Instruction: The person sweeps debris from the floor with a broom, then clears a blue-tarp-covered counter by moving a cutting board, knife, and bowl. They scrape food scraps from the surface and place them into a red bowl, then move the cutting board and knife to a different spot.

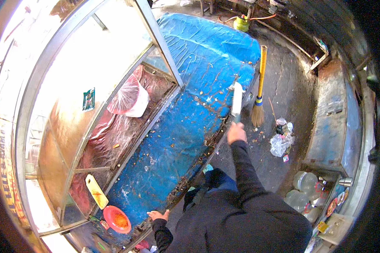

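Observation:
My right hand (237,132) grips the dark handle of a broad, pale-bladed hand tool (237,99). Its blade is over the edge of a table covered with a blue plastic sheet (174,132); I cannot tell whether it is a knife or a scraper. Crumbs and dark grime (205,155) lie along the table's near edge. My left hand (158,215), fingers apart and holding nothing, is at that edge lower down. Left of it stands a red plastic bowl (116,219) with orange food bits in it, beside a stained cutting board (96,192).
A framed glass display case (98,126) rises along the left, with a plastic-wrapped bundle (134,99) inside. On the floor to the right are an upright broom (260,91) and a litter pile (281,139). Large clear bottles (304,186) stand below a metal cabinet (329,120).

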`<action>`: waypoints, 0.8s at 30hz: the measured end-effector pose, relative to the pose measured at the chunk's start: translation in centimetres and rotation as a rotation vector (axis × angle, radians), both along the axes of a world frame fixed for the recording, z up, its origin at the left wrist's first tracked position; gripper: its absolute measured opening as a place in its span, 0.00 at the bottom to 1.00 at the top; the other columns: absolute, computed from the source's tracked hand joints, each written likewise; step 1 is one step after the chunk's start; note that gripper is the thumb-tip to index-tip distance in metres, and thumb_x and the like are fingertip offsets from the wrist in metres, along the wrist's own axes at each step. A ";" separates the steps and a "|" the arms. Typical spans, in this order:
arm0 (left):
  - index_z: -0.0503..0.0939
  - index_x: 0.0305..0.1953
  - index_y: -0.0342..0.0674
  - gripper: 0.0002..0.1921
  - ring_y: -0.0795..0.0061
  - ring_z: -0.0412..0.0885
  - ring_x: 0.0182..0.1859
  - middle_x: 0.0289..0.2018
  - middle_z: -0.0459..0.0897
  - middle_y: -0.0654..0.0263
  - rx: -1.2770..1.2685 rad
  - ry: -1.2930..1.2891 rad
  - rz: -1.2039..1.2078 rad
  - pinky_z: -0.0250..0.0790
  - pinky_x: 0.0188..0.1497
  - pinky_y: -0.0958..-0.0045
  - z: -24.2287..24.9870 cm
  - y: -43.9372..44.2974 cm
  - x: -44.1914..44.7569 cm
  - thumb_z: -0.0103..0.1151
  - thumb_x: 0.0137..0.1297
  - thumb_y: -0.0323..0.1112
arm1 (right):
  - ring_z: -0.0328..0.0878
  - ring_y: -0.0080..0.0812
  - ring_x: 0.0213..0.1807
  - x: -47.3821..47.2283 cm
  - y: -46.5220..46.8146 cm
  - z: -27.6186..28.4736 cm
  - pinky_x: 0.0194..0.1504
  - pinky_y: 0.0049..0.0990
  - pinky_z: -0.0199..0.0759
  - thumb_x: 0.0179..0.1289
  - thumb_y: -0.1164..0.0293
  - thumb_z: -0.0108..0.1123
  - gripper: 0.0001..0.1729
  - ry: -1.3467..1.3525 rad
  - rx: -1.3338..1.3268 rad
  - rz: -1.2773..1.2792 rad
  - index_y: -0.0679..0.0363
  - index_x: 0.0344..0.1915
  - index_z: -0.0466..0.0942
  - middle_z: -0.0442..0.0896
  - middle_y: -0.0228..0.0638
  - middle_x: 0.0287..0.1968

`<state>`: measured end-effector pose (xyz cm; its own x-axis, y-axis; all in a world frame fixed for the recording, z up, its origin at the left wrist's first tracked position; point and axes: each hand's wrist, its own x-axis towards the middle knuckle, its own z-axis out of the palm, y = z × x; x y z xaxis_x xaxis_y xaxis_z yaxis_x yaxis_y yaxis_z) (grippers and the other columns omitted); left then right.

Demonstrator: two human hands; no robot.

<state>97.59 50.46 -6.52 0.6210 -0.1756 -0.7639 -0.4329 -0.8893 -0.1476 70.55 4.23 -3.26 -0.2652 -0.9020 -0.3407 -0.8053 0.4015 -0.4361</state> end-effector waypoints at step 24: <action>0.46 0.59 0.10 0.60 0.36 0.36 0.68 0.62 0.42 0.25 0.143 0.001 -0.124 0.31 0.70 0.52 -2.2 -0.3 1.1 0.49 0.49 0.72 | 0.74 0.66 0.32 2.2 3.3 1.4 0.35 0.59 0.64 0.66 0.57 0.43 0.18 -0.150 -0.227 0.208 0.61 0.40 0.59 0.77 0.61 0.25</action>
<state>98.69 50.16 -8.69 0.6009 -0.1398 -0.7870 -0.5379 -0.7991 -0.2687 72.76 7.49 -1.84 -0.0300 -0.9888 -0.1462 -0.7796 0.1147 -0.6157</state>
